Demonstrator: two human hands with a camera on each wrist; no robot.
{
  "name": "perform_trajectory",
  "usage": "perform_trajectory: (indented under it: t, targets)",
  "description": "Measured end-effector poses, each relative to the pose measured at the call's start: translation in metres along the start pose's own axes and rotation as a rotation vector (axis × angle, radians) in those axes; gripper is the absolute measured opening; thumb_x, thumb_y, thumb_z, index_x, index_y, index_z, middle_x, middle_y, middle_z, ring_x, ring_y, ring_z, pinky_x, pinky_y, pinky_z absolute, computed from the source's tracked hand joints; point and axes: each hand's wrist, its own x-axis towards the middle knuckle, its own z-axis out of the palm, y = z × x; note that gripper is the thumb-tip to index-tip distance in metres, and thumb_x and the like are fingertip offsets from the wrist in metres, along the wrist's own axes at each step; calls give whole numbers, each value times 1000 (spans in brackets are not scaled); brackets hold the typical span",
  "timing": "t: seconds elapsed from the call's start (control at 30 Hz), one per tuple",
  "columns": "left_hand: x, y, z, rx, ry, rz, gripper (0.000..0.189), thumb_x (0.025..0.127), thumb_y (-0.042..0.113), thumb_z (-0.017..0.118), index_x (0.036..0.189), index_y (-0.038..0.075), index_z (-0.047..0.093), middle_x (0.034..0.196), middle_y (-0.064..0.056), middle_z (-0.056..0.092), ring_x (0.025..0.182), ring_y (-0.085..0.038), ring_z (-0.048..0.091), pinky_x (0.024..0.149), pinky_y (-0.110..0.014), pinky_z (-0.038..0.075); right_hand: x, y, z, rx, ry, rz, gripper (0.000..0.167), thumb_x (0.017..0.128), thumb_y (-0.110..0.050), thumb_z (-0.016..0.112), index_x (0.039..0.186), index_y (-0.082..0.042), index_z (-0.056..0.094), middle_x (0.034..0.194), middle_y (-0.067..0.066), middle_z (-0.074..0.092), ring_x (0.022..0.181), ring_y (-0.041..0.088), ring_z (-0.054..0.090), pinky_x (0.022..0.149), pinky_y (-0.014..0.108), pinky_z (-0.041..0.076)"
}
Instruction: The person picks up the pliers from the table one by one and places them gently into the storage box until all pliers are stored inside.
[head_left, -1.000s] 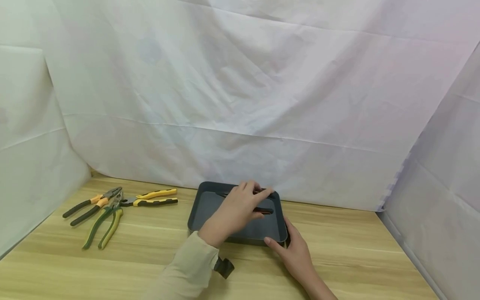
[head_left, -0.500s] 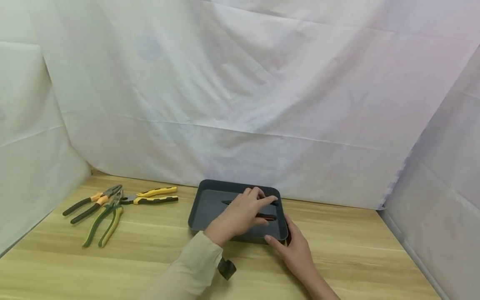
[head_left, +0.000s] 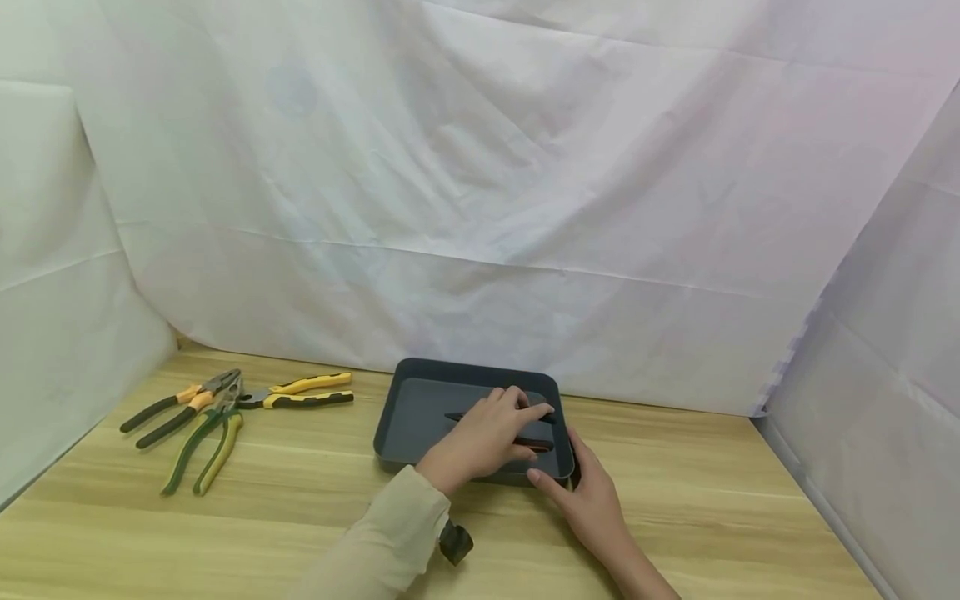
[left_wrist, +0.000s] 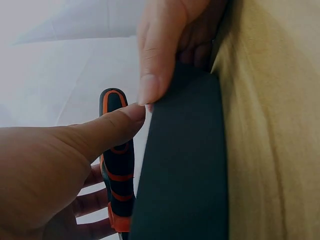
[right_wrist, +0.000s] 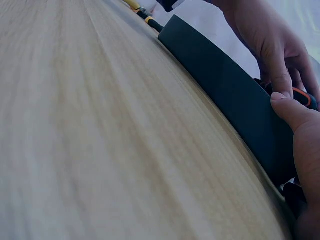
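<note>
A dark grey rectangular tray (head_left: pixel 420 400) lies on the wooden table. Inside it, pliers (head_left: pixel 538 447) with black handles and orange trim have their black tip towards the left. My left hand (head_left: pixel 483 433) reaches over the tray's front rim and holds these pliers, covering their middle. In the left wrist view one handle (left_wrist: pixel 120 192) shows between my thumb and fingers. My right hand (head_left: pixel 594 504) grips the tray's front right corner, thumb on the rim and fingers along the right side. The right wrist view has that thumb (right_wrist: pixel 292 110) close to my left hand (right_wrist: pixel 272 47).
Left of the tray lie orange-and-black pliers (head_left: pixel 174 419), green-and-yellow pliers (head_left: pixel 217 450) and yellow-and-black pliers (head_left: pixel 311 400), with their heads close together. A white cloth (head_left: pixel 480 208) hangs behind the table. A black strap piece (head_left: pixel 455 543) sits by my left cuff.
My left hand has shifted slightly towards the tray's front, and the pliers under it have moved the same way. The right hand has kept its grip on the corner.
</note>
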Motion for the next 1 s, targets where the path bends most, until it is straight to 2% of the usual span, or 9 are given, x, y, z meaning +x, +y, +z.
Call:
perform_trajectory:
  t: [0.27,0.77,1.0]
  targets:
    - [2,2,6,-26,-54,-7,68,92,44,70,154,33,44,138,-3,53,119,-20,55,96,-36,51,0,1,0,12,-4,-9,102,86,-56,74,162,-12,23,163,16,34,149,36,37,115,53,41]
    - [4,3,17,-24,-89,-7,61,94,46,66,151,34,48,137,-2,56,118,-19,56,96,-37,52,0,-2,1,18,-2,-13,102,86,-54,75,162,-11,23,163,16,33,150,36,36,116,52,40]
    - [6,2,20,-47,-82,-16,58,93,44,70,147,35,53,135,-1,58,117,-19,57,97,-37,52,0,-2,1,11,12,-20,101,87,-53,76,161,-10,24,162,17,35,149,36,38,115,52,42]
